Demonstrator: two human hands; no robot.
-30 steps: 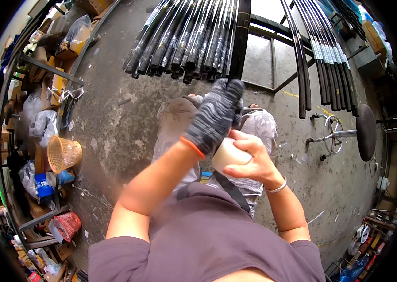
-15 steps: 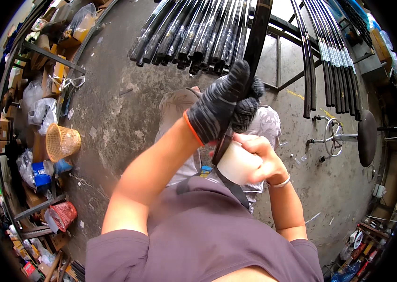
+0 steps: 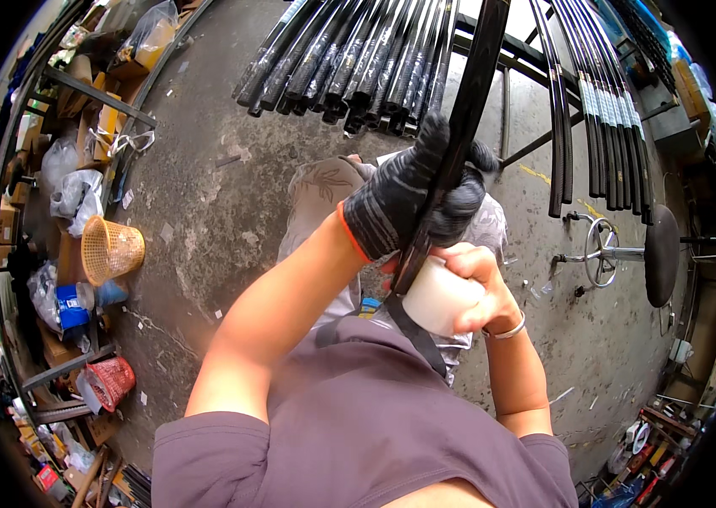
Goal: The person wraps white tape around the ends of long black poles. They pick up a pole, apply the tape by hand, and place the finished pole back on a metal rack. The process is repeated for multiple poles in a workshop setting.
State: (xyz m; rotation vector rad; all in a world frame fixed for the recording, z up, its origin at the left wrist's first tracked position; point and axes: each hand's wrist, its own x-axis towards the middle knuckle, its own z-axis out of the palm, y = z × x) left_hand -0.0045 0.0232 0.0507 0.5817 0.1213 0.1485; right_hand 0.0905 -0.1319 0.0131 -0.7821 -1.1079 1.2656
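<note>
One black tube [image 3: 478, 72] runs slantwise through my gloved left hand [image 3: 392, 199], which is clenched around it, its near end close to my shirt [image 3: 400, 406]. My bare right hand [image 3: 493, 292] grasps a white roll [image 3: 439, 296] right beside that end, though I cannot tell whether they touch. Beyond, more black tubes [image 3: 348, 72] lie side by side.

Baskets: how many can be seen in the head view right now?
2, both on the left side by the shelving: a yellow-orange basket, and a red basket lower in the picture. Others may be hidden among the shelved things.
</note>
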